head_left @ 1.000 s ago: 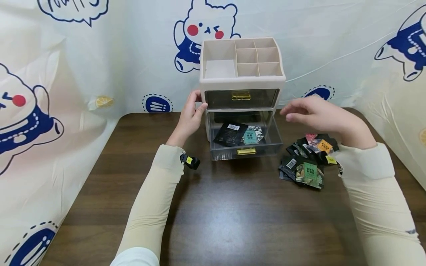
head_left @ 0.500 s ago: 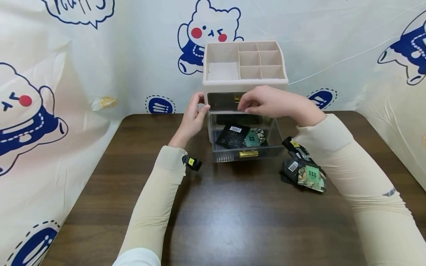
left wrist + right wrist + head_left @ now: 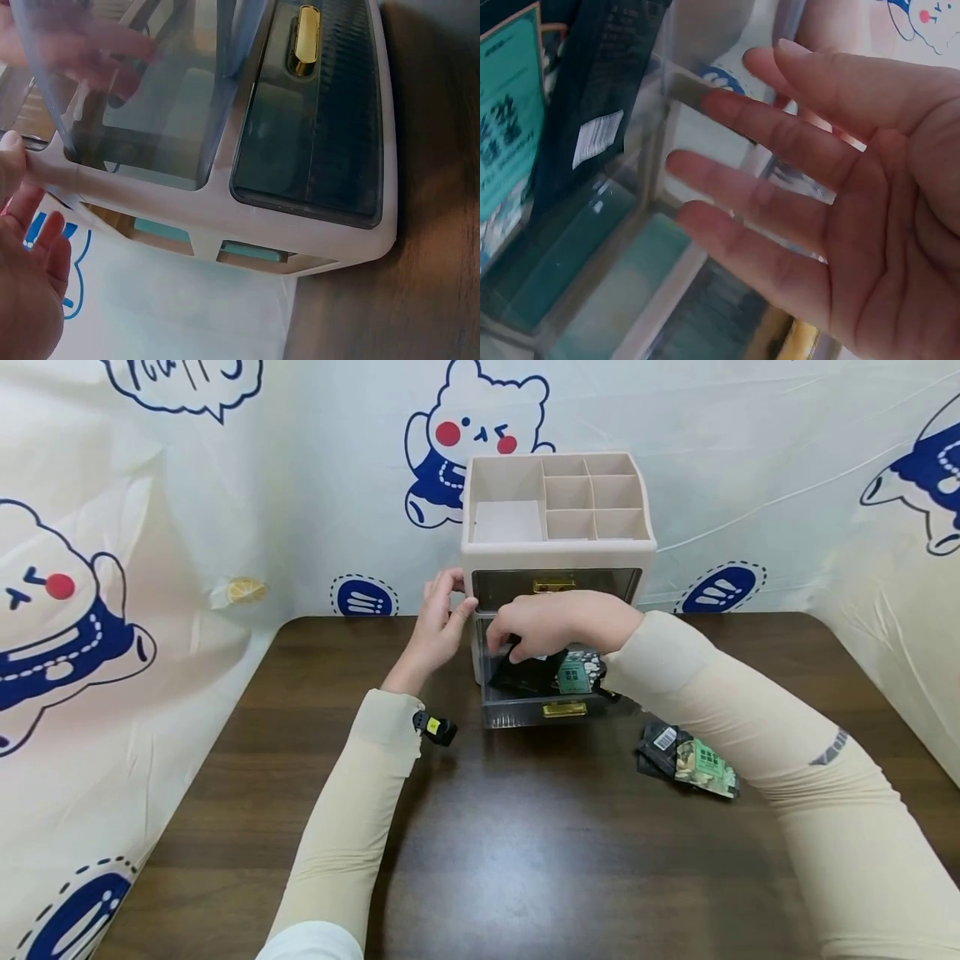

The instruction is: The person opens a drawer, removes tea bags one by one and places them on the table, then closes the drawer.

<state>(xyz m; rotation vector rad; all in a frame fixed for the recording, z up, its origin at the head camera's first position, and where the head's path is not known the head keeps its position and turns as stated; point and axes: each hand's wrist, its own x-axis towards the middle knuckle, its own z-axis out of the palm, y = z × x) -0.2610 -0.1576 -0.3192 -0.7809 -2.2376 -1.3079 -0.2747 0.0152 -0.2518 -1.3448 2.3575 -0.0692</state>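
Observation:
My left hand point(image 3: 437, 622) holds the left side of a cream drawer organizer point(image 3: 558, 557), thumb at its front edge and fingers along the side. The clear middle drawer point(image 3: 502, 715) is pulled out. Inside it lie a black sachet point(image 3: 534, 674) and one with a green label point(image 3: 574, 677). My right hand point(image 3: 558, 625) reaches over this drawer. In the right wrist view its fingers point(image 3: 757, 191) are spread, with nothing in them, beside a barcoded black sachet point(image 3: 600, 112). The left wrist view shows a closed lower drawer point(image 3: 300, 135) with a gold handle.
On the dark wooden table point(image 3: 480, 852), more black sachets point(image 3: 688, 760) lie in a pile right of the organizer, partly hidden by my right sleeve. The upper drawer point(image 3: 510, 589) is closed. A printed cloth point(image 3: 330, 468) hangs behind.
My right hand has moved left and down, from above the sachet pile, past the upper drawer's front, to the open drawer. My left hand stays at the organizer's side.

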